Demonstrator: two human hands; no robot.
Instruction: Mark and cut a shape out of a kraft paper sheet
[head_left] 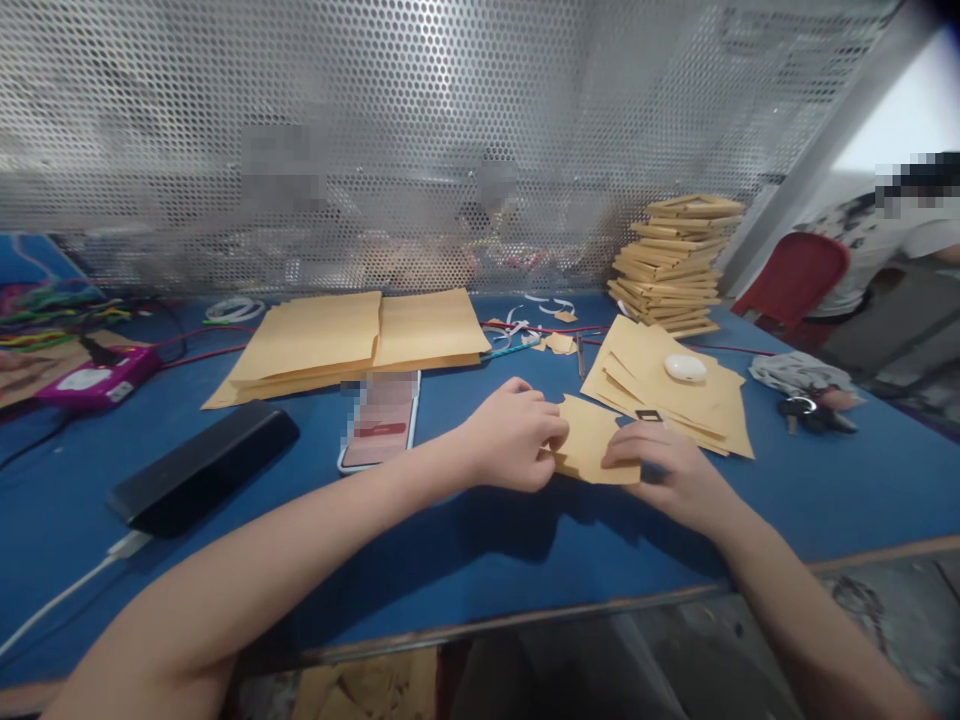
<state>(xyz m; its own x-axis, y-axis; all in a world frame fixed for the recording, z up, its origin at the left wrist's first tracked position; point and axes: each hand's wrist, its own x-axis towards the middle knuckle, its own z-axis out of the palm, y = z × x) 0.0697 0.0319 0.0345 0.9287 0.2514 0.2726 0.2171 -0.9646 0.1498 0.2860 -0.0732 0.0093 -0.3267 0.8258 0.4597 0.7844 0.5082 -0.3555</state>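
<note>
Between my hands, a little above the blue table, is a small folded piece of tan kraft paper (589,440). My left hand (521,435) pinches its left side with curled fingers. My right hand (667,465) holds the right end, fingers on top and thumb below. Just beyond my right hand lies a loose pile of kraft paper sheets (622,365) with a white oval case (685,369) on it. Larger kraft sheets (322,335) lie stacked at the back left. A tall pile of folded kraft paper pieces (675,265) stands at the back right.
A phone (386,425) lies left of my hands, near a long black device (206,465) with a white cable. Paper scraps (559,343) lie at the back. Keys (814,412) and grey cloth (802,373) are at right. A perforated metal panel (450,130) closes the back. A person sits far right.
</note>
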